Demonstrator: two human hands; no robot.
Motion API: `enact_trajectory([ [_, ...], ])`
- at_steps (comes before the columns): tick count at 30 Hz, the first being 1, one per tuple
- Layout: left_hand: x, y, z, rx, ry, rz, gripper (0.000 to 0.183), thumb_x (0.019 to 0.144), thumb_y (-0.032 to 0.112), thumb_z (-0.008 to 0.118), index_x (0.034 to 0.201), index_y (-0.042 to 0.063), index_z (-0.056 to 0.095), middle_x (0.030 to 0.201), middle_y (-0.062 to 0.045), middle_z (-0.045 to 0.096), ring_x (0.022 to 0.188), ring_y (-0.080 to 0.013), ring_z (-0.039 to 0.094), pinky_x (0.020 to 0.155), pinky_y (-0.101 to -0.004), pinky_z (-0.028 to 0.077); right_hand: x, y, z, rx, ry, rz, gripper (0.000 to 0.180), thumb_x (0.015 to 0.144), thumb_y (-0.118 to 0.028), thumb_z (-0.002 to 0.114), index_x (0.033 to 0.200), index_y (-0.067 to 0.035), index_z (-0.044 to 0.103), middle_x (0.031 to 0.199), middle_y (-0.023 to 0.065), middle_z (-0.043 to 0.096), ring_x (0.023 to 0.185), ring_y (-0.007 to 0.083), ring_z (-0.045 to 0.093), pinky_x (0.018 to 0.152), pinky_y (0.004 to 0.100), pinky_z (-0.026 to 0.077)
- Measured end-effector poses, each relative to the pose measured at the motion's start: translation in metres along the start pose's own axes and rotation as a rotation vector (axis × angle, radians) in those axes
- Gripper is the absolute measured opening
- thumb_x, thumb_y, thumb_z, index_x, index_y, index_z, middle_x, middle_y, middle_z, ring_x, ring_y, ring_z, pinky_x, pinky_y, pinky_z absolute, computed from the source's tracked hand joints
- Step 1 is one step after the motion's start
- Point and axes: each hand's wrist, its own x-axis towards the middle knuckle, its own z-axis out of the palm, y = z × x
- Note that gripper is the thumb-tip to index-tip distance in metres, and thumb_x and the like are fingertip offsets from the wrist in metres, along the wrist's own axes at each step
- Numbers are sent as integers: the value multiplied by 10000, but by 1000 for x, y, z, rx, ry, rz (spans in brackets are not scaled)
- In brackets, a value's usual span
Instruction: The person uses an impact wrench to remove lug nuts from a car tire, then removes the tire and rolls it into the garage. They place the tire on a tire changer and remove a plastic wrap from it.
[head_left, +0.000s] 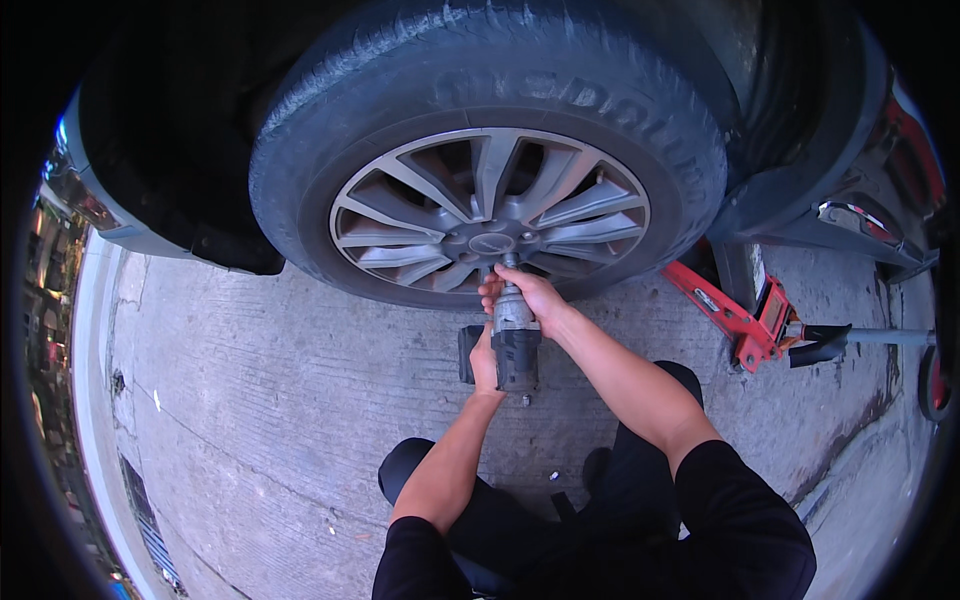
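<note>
A cordless impact wrench (516, 341) points at the hub of a multi-spoke alloy wheel (491, 180) fitted with a black tire (315, 112). My left hand (486, 364) is closed around the tool's handle, beside its dark battery. Around the metal nose of the wrench, near the socket, curls my right hand (531, 296). The socket reaches the lug area just below the center cap (491, 244); whether it sits on a nut cannot be told. A lug nut (526, 400) lies on the concrete below the tool.
A red floor jack (761, 330) stands at the right under the car's side, its handle (889, 335) extending right. The car's bumper (165, 244) curves around at the left. Small bits (554, 475) lie on the concrete between my knees. A drain grate (146, 510) is at the lower left.
</note>
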Motion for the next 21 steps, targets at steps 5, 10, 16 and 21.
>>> enact_trajectory([
  [5, -2, -6, 10, -82, -39, -80, 358, 875, 193, 696, 1189, 55, 594, 972, -138, 705, 876, -247, 678, 793, -360, 525, 1, 0, 0, -37, 17, -34, 312, 990, -319, 645, 1052, -13, 640, 974, 147, 723, 845, 219, 710, 769, 342, 599],
  [10, 0, -8, 12, -104, -64, -71, 374, 862, 197, 701, 1190, 55, 590, 966, -148, 705, 874, -266, 689, 797, -377, 527, 0, 0, 1, -55, 39, -53, 310, 986, -306, 656, 1030, 0, 645, 970, 150, 722, 832, 218, 706, 750, 338, 595],
  [16, -3, -1, 9, -77, -39, -87, 411, 872, 206, 692, 1245, 72, 585, 977, -149, 708, 892, -266, 692, 801, -375, 525, 0, 0, 3, -66, 76, -59, 280, 990, -285, 653, 1025, -8, 630, 946, 151, 724, 814, 217, 705, 730, 333, 586],
  [21, -5, -27, 20, -231, -57, -192, 419, 897, 203, 674, 1285, 76, 579, 1039, -122, 711, 940, -205, 673, 837, -361, 520, 0, -1, 7, -111, 137, -58, 275, 980, -281, 669, 1019, -11, 635, 949, 144, 726, 808, 203, 705, 723, 328, 586],
])
